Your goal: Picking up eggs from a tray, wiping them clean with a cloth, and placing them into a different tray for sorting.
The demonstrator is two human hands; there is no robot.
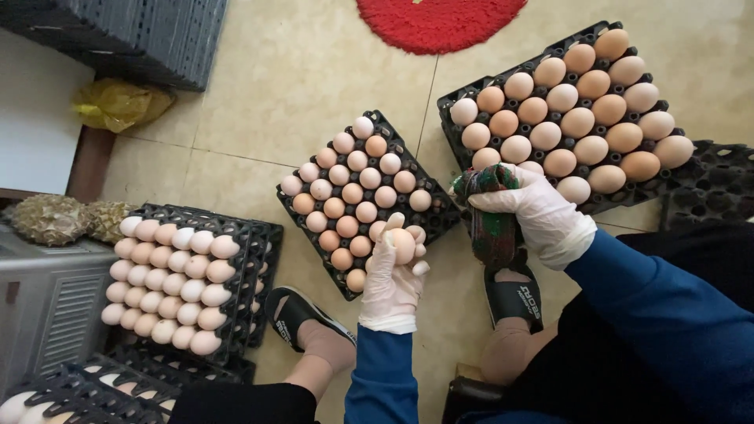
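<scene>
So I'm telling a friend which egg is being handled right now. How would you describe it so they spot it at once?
Start at the black tray of eggs in the middle of the tiled floor, the one between the two sandalled feet. At its near corner, a white-gloved left hand holds one tan egg. It is the only egg lifted clear of a tray cup and wrapped by fingers.

Beige tiled floor (314, 71) carries black egg trays (302, 210), a red mat (436, 20), perhaps a yellow bag (118, 104)
</scene>
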